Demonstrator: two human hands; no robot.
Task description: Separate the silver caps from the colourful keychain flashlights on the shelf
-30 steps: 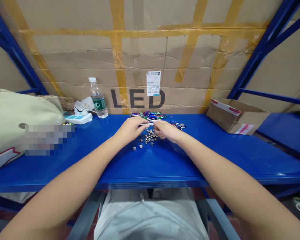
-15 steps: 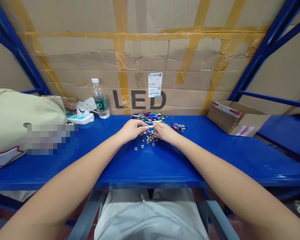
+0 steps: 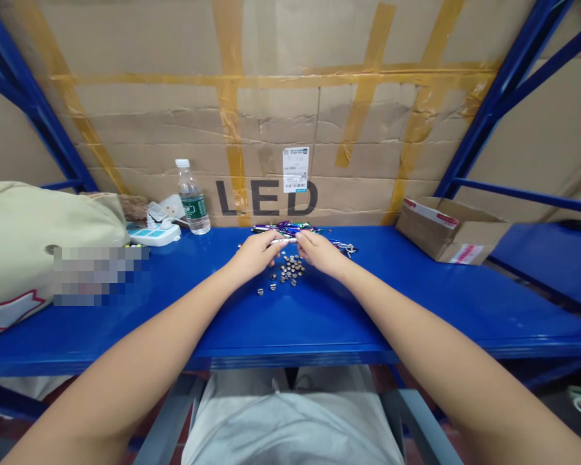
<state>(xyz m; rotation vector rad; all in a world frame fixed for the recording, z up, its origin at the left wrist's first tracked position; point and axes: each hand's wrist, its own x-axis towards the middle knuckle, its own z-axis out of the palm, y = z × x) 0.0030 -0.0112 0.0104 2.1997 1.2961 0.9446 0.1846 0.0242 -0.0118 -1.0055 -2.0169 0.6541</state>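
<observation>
My left hand and my right hand meet over the blue shelf, and each pinches one end of a small silver pen-like stick held level between them. Just below the hands lies a scatter of several small round silver button cells. Behind the hands sits a heap of coloured little pen-shaped tubes, with a few metal clips to the right of it.
At the back left stand a water bottle and a white power strip. A cream bag fills the left end. An open cardboard box sits at the right. A taped carton marked LED forms the back wall.
Both hands stay pinched on the silver stick and have shifted slightly toward the back of the shelf. The view has tilted a little.
</observation>
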